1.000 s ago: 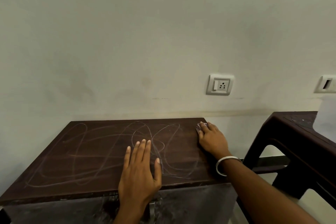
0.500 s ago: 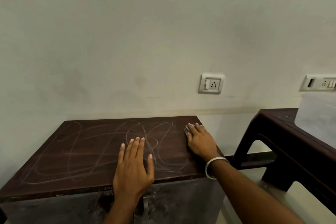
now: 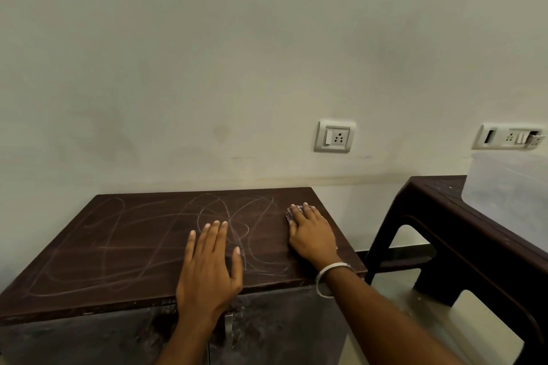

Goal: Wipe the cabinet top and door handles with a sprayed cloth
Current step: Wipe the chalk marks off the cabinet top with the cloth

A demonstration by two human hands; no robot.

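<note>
A dark brown cabinet top (image 3: 127,246) stands against the wall, covered with pale scribble marks. My left hand (image 3: 209,264) lies flat on its front middle, fingers apart, holding nothing. My right hand (image 3: 311,231) presses a small patterned cloth (image 3: 292,212) onto the top near the back right corner; only a bit of cloth shows past my fingertips. A metal door handle (image 3: 228,327) peeks out on the cabinet front, just under my left wrist. A pale bangle sits on my right wrist.
A dark plastic table (image 3: 462,216) stands close on the right, with a translucent container (image 3: 510,187) on it. Wall sockets (image 3: 335,136) sit above the cabinet's right end. A gap of floor separates cabinet and table.
My right hand with the cloth has slid a little leftward and toward me from the back right corner. My left hand stays flat in place. The view has shifted right.
</note>
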